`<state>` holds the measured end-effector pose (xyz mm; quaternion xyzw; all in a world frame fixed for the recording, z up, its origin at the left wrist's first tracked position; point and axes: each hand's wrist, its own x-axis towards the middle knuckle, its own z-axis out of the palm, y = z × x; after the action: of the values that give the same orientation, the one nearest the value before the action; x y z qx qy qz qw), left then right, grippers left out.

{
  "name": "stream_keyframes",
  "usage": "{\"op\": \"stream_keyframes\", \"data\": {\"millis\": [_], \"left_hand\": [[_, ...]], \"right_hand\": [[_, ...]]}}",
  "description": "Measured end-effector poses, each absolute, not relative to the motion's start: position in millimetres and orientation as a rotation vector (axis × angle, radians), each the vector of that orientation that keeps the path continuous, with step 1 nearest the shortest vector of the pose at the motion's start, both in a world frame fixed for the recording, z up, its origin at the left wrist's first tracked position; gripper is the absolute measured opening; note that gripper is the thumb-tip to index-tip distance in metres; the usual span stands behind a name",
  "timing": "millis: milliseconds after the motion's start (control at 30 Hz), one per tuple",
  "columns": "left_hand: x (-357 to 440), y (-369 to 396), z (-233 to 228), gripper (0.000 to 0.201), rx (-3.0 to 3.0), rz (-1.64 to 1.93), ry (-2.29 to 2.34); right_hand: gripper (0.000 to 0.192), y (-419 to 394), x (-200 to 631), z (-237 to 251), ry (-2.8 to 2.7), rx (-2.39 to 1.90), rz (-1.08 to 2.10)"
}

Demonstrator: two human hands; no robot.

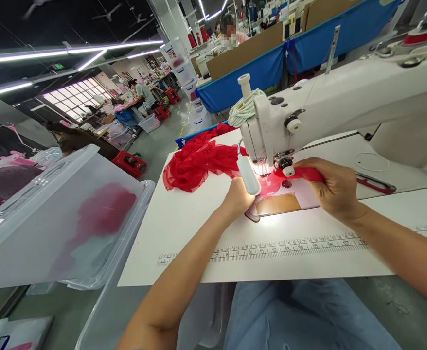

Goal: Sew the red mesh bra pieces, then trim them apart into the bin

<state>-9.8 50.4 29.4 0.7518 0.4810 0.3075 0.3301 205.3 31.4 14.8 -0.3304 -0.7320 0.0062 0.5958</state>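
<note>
A white sewing machine stands on a white table. Red sheer fabric lies bunched on the table's far left and runs under the machine's needle area. My left hand rests on the fabric just left of the presser foot, partly hidden behind a small white lamp. My right hand grips a folded strip of the red fabric to the right of the needle. A lit patch of the fabric shows beneath the foot.
A printed ruler runs along the table's near edge. Red-handled scissors lie behind my right hand. Clear plastic bins with red cloth stand at my left. Other people work at stations further back.
</note>
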Motion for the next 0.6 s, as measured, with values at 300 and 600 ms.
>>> {"op": "stream_keyframes", "data": {"millis": [300, 600], "left_hand": [[-16.9, 56.9, 42.6, 0.019, 2.013, 0.670, 1.155], [8.6, 34.4, 20.5, 0.030, 1.740, 0.932, 1.495]], "right_hand": [[0.018, 31.5, 204.5, 14.0, -1.756, -0.712, -0.012], [0.016, 31.5, 203.9, 12.5, -1.807, -0.650, -0.013]]}}
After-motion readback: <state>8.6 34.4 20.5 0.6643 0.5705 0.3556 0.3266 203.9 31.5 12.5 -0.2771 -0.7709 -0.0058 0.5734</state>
